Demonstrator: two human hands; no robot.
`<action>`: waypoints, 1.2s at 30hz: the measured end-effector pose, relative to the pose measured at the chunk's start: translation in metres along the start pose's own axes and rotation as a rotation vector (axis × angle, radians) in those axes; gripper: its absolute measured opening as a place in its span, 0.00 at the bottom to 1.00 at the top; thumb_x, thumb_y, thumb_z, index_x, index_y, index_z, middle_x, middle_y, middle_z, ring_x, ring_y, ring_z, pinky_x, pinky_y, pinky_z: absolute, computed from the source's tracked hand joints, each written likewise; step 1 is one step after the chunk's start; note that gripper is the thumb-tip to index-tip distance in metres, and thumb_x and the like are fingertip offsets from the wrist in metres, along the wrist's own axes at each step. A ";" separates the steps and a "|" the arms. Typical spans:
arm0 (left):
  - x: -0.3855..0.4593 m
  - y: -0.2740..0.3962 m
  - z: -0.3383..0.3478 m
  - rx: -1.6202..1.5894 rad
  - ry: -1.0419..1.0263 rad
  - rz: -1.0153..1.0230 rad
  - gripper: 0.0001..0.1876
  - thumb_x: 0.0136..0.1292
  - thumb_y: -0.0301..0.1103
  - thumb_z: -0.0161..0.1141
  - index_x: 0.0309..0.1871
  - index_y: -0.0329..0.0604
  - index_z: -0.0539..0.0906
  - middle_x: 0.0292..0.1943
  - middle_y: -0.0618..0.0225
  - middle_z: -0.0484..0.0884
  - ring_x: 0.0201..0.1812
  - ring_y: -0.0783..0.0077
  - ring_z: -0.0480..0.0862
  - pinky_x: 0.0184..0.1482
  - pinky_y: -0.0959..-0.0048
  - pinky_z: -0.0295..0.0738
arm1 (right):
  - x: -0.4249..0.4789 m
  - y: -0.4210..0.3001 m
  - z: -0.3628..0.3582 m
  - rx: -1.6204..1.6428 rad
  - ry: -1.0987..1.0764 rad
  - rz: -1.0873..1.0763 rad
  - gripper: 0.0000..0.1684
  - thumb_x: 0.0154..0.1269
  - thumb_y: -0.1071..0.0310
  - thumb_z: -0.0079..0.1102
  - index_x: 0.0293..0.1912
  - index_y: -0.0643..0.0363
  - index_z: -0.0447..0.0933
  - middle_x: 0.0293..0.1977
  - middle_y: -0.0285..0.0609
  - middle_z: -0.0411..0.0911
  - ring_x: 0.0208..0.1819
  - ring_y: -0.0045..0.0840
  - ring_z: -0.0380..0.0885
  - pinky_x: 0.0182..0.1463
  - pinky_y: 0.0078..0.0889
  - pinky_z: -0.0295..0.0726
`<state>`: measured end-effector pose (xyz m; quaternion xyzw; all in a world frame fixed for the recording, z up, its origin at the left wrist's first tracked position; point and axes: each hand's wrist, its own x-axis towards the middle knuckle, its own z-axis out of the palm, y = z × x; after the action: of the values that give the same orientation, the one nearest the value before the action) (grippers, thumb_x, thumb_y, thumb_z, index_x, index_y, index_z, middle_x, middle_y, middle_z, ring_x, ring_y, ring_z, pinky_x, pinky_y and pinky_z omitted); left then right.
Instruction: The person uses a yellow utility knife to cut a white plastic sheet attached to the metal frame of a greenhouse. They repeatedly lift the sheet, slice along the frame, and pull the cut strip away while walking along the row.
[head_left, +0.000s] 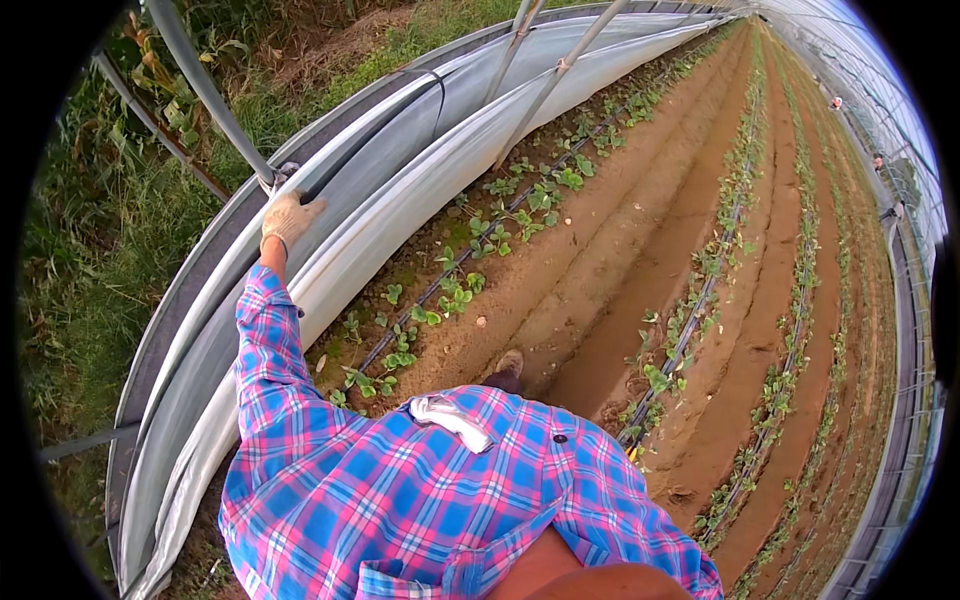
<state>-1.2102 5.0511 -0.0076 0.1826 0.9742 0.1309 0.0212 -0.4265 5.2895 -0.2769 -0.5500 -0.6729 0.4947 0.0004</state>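
Observation:
My left hand (292, 216), in a pale knitted work glove, is on the upper edge of the white plastic side film (390, 217) of a greenhouse tunnel. The thumb side lies over the inner face, while the other fingers are partly hidden. Just beyond the hand, a grey metal hoop pipe (214, 94) meets the edge, with a tie at its foot. The film hangs in long loose folds along the left wall. My right hand is out of view; that arm's plaid sleeve runs to the lower right.
Low leafy crop plants (457, 292) grow along a black drip hose (427, 296) beside the film. Further rows (727, 232) run parallel across bare brown soil. Slanting poles (559, 75) stand ahead on the left. Weeds (97, 300) grow outside. Small figures of people (836, 103) appear far right.

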 end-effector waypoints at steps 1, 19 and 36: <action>0.025 0.021 0.003 -0.006 0.022 -0.014 0.37 0.62 0.62 0.65 0.63 0.40 0.85 0.55 0.47 0.89 0.59 0.49 0.87 0.63 0.56 0.78 | 0.022 -0.009 -0.016 -0.116 0.020 -0.057 0.12 0.72 0.61 0.62 0.35 0.59 0.77 0.26 0.40 0.77 0.27 0.30 0.77 0.29 0.36 0.73; 0.311 0.338 0.100 -0.199 -0.216 0.012 0.40 0.57 0.59 0.66 0.68 0.40 0.82 0.58 0.47 0.87 0.61 0.52 0.86 0.65 0.60 0.77 | 0.304 -0.112 -0.197 0.121 -0.002 0.403 0.24 0.73 0.53 0.65 0.51 0.67 0.81 0.40 0.44 0.85 0.40 0.32 0.81 0.45 0.40 0.79; 0.381 0.445 0.150 -0.586 -0.101 -0.392 0.22 0.73 0.51 0.62 0.53 0.38 0.86 0.43 0.70 0.91 0.29 0.82 0.81 0.34 0.78 0.75 | 0.759 -0.388 -0.333 0.395 -0.334 0.173 0.10 0.73 0.63 0.64 0.43 0.58 0.75 0.26 0.34 0.75 0.24 0.20 0.73 0.27 0.28 0.74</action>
<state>-1.3964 5.6260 -0.0330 -0.0153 0.9094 0.3892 0.1455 -0.8322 6.1095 -0.2606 -0.5054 -0.5048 0.6983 -0.0457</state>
